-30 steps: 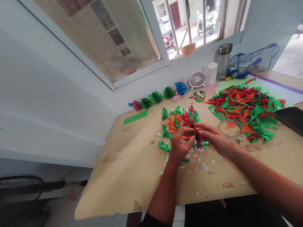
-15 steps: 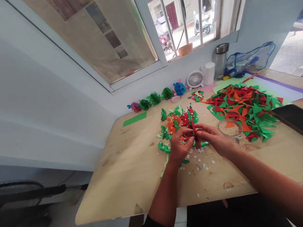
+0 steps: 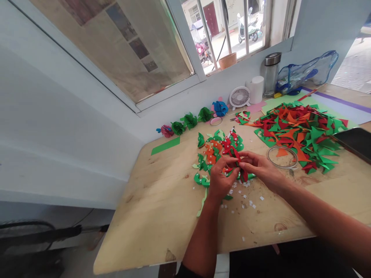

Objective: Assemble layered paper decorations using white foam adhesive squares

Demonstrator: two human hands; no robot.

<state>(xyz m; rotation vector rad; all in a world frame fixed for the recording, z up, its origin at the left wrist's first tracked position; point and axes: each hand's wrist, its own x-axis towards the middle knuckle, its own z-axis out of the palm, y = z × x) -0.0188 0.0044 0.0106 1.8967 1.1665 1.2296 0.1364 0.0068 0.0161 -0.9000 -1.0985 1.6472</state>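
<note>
Between my two hands is a red and green folded paper piece (image 3: 243,175), pinched from both sides above the table. My left hand (image 3: 222,178) closes thumb and fingers on its left side. My right hand (image 3: 259,166) grips its right side with thumb and fingertips. Just behind and to the left lie several folded paper pieces, among them orange ones (image 3: 211,150), red ones (image 3: 227,143) and green ones (image 3: 202,162), many bearing small white squares. Tiny white paper squares (image 3: 249,201) are scattered on the wood below my hands.
A heap of red, orange and green paper scraps (image 3: 301,131) covers the right side, with a roll of clear tape (image 3: 282,157) before it. A phone (image 3: 355,143) lies at the right. Paper flowers (image 3: 189,121), a small fan (image 3: 239,96) and a glass bottle (image 3: 271,77) line the wall.
The red paper piece has turned slightly, showing more of its red face toward me. My right fingers have shifted a little on it; both hands stay in nearly the same place.
</note>
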